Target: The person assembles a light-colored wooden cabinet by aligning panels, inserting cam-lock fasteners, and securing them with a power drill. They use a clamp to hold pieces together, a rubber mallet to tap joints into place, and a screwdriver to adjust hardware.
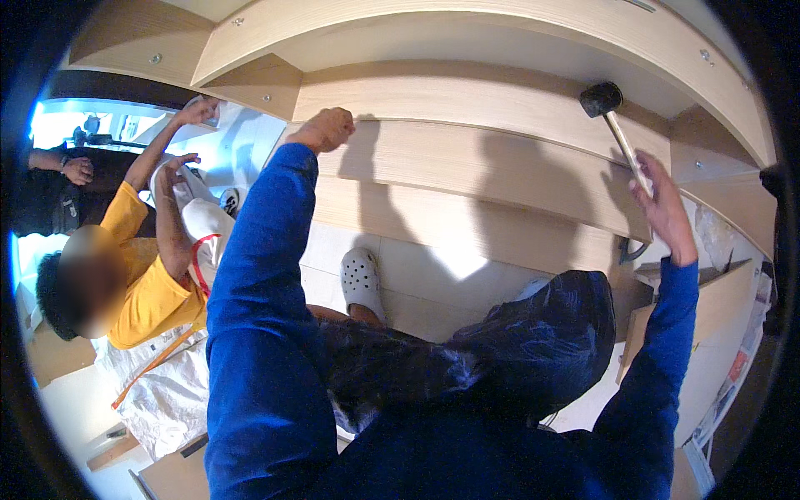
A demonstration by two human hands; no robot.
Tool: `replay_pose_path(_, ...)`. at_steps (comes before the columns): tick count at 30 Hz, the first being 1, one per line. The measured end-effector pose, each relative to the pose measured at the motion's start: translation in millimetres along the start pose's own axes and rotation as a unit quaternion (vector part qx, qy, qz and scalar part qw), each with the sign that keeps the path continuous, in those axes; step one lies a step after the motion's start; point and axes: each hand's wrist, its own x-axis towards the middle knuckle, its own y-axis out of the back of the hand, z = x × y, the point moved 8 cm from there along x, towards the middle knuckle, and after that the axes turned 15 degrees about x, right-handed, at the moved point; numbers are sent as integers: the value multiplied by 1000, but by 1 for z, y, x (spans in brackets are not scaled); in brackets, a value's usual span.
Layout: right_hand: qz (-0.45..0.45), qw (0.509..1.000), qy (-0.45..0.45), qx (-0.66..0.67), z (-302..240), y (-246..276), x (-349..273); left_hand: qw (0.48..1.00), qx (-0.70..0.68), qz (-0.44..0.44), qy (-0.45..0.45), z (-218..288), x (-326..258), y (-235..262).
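My right hand holds a mallet by the lower part of its pale handle. The mallet's black head points up and away, in front of the pale wood boards at the right. Over at the left end of those boards, my left hand is closed with its fingers curled. Whether it grips anything is hidden from this side. Both arms reach forward in blue sleeves, and shadows fall across the boards.
A large pale wood frame with metal fittings curves across the top. Left, a person in a yellow shirt sits close by; another person's hand shows behind. White plastic sheeting lies near them. A loose panel leans right.
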Motion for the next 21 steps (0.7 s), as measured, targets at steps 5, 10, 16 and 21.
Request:
replay_pose_path(5,-94,968,-181,149,-45,-54,-92,992,-108,64,14,-17,9,12)
replay_pose_path(10,-93,944,-272,160,-14,-107,-164,989,-99,104,22,-48,9,-6)
replay_pose_path(16,22,916,-394,69,17,-164,-255,978,-130,146,77,-112,22,-40)
replay_pose_path(21,86,841,-471,252,-5,-210,-293,945,-182,234,139,-142,36,-54)
